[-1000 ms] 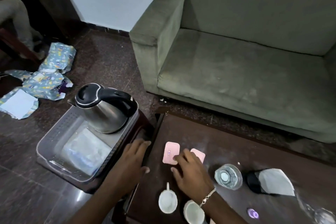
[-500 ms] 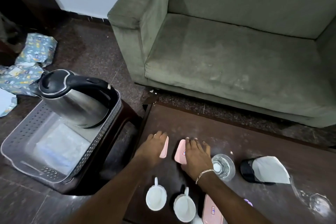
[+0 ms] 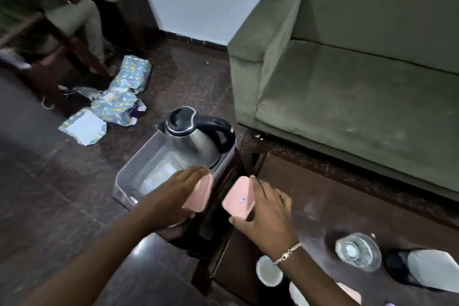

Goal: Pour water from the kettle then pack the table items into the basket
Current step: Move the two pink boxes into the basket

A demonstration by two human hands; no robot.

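Head view | left hand [image 3: 173, 200] gripping pink pack [image 3: 200, 192], flat, rounded, over basket [image 3: 129, 176] edge | right hand [image 3: 263, 216] clasping second pack [image 3: 238, 197], small label showing, beside basket | kettle [image 3: 192, 140] steel, black lid, standing in grey perforated basket | glass [image 3: 357, 251] and cup [image 3: 269, 273] on dark table [image 3: 323, 189]

We count two hands: the left hand [image 3: 173, 196] and the right hand [image 3: 263, 216]. We see two pink packets, one [image 3: 200, 192] in the left and one [image 3: 239, 197] in the right. There is one kettle [image 3: 192, 139] and one basket [image 3: 129, 176]. On the desk [image 3: 347, 196] we count one clear glass [image 3: 359, 251], one white cup [image 3: 269, 274] in full view, and one black holder with white paper [image 3: 422, 269]. One bracelet [image 3: 286, 253]. One sofa [image 3: 347, 69].
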